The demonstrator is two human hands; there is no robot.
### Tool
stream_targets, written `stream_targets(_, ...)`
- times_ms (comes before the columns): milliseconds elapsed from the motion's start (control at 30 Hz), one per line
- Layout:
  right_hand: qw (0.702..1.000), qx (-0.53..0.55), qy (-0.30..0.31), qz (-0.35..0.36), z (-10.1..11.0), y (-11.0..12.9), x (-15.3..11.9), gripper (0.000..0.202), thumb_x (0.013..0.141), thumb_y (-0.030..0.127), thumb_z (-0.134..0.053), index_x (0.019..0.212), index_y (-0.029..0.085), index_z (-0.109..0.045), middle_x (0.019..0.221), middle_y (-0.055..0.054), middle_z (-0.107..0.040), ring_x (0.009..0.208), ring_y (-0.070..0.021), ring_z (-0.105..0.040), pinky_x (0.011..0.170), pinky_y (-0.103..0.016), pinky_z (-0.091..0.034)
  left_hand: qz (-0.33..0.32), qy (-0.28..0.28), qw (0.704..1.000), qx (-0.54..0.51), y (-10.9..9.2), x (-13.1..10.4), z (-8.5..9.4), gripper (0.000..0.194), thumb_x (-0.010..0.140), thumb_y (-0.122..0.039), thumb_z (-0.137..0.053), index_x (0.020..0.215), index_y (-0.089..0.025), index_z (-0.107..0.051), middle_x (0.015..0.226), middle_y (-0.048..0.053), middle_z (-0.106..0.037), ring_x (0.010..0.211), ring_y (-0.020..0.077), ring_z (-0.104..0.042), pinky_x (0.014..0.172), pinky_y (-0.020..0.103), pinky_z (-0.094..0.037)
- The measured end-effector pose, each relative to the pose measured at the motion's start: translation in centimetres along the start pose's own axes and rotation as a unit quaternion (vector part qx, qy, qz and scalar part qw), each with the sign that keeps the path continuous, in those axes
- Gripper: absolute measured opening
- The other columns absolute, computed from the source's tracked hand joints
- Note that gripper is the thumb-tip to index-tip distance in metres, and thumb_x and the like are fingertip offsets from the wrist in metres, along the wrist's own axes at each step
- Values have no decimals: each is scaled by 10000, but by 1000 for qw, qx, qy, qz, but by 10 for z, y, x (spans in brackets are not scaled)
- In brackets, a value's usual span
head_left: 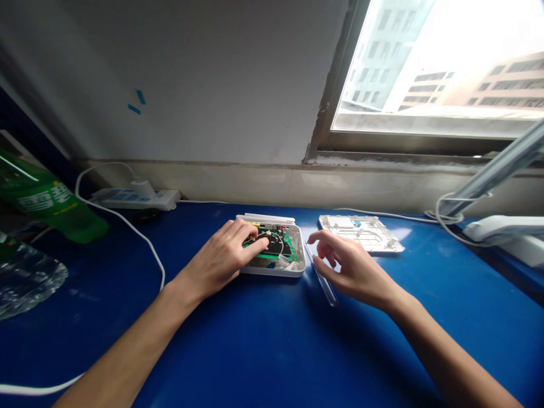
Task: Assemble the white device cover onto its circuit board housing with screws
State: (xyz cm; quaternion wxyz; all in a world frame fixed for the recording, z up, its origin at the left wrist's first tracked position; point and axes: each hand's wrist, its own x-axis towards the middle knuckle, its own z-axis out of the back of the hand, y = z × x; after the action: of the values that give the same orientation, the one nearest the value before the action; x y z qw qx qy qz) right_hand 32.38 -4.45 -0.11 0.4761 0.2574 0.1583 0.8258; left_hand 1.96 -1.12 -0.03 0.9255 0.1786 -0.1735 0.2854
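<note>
My left hand (229, 246) reaches over the left side of a white plastic housing (272, 272), its thumb and fingers bent inside it. A green circuit board (291, 245) with a black part and thin red and white wires shows in the housing. The fingertips of the left hand are partly hidden, and I cannot make out whether they grip a part. My right hand (346, 263), fingers curled, has its thumb and forefinger at the upper end of a thin clear plastic strip (325, 285), just right of the housing.
A white ribbed cover (372, 233) lies behind my right hand. At left are a green bottle (55, 198), a clear bottle (32, 277), a white cable (131, 224) and a power strip (164, 199). A lamp base (505, 229) with an arm stands at right. Wall and window close off the back.
</note>
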Motion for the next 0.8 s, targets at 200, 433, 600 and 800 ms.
stream_targets(200, 994, 92, -44, -47, -12, 4, 5, 354, 1040, 399, -549, 1370, 275, -504, 1000, -21, -707, 647, -134, -532, 624, -282, -460, -19, -10, 1000, 18, 2, 1, 4, 582, 699, 124, -497, 1191, -155, -635, 1102, 124, -631, 1044, 302, -573, 913, 470, -558)
stream_targets(433, 986, 146, -45, -70, -15, 5, 5, 322, 1030, 458, -576, 1283, 259, -589, 960, -32, -714, 651, -149, -559, 623, -300, -480, -31, -6, 1000, 4, 1, 0, 9, 567, 696, 124, -494, 1169, -151, -642, 1097, 125, -644, 1039, 288, -580, 923, 452, -555)
stream_targets(600, 967, 237, -35, -89, -20, 8, 6, 357, 1012, 500, -604, 1293, 280, -585, 1027, -40, -729, 777, -185, -646, 674, -311, -523, -45, -38, 998, 16, 3, 1, 9, 521, 728, 128, -488, 1151, -131, -648, 1088, 134, -657, 1008, 295, -592, 872, 449, -554)
stream_targets(800, 950, 293, -33, -105, -30, 11, 12, 459, 993, 523, -632, 1376, 290, -530, 1080, -50, -751, 837, -205, -682, 722, -333, -551, -44, -97, 993, 50, 7, 1, 3, 331, 887, 56, -489, 1089, -143, -659, 1061, 133, -679, 956, 271, -597, 834, 425, -547)
